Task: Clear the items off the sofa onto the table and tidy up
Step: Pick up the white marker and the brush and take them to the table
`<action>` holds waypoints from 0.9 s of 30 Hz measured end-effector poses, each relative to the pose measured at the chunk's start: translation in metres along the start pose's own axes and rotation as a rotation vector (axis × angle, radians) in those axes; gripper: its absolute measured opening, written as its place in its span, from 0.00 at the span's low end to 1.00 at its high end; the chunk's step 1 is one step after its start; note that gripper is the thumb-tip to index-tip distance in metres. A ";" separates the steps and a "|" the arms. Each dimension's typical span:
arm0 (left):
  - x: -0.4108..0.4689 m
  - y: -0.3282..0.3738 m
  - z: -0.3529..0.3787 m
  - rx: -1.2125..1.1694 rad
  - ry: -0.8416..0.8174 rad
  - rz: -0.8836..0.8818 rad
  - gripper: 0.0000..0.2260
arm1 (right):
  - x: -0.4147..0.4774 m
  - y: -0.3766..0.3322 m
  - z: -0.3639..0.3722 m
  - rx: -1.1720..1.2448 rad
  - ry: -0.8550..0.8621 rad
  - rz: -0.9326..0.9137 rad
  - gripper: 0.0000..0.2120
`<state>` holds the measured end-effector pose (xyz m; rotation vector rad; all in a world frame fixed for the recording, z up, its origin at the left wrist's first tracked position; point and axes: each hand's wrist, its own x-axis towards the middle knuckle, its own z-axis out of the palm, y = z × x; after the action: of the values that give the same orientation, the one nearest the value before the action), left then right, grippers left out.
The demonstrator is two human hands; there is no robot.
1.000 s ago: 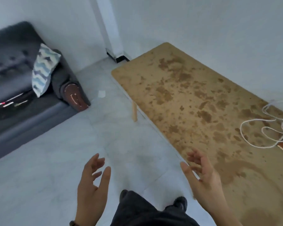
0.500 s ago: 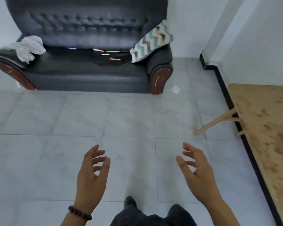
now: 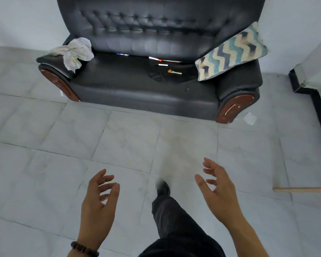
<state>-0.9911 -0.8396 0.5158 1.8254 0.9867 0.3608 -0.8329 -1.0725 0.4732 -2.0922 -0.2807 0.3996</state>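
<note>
A black leather sofa [image 3: 119,84] stands ahead against the wall. On its seat lie a black cloth [image 3: 157,76], a small orange-tipped stick [image 3: 174,72], and several pens [image 3: 157,59] near the backrest. A crumpled white cloth [image 3: 74,51] hangs over the left armrest. A zigzag-patterned cushion [image 3: 232,51] leans on the right armrest. My left hand [image 3: 98,206] and my right hand [image 3: 219,190] float over the floor, well short of the sofa, both empty with fingers spread.
Grey tiled floor [image 3: 63,164] lies between me and the sofa. A wooden table leg [image 3: 302,190] juts in at the right edge. A scrap of white paper [image 3: 250,118] lies on the floor by the right armrest. My leg and shoe [image 3: 163,190] step forward.
The view has swung left from the table to face the sofa, and the sofa is now closer. Both hands stay empty and spread.
</note>
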 end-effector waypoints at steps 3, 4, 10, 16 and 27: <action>0.076 0.027 -0.015 -0.001 0.034 0.003 0.20 | 0.083 -0.046 0.030 -0.027 -0.051 -0.035 0.23; 0.101 0.037 -0.020 0.001 0.045 0.012 0.19 | 0.110 -0.064 0.037 -0.035 -0.063 -0.052 0.23; 0.242 0.067 -0.043 -0.014 0.124 0.033 0.18 | 0.246 -0.153 0.078 -0.078 -0.137 -0.102 0.24; 0.407 0.062 -0.033 -0.050 0.073 -0.038 0.18 | 0.377 -0.184 0.140 -0.160 -0.096 0.008 0.25; 0.706 0.172 0.022 0.058 -0.248 0.143 0.17 | 0.562 -0.240 0.151 -0.044 0.207 0.210 0.21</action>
<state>-0.4562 -0.3473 0.5282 1.9446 0.7042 0.1874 -0.3844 -0.6321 0.5082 -2.1932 0.0536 0.2994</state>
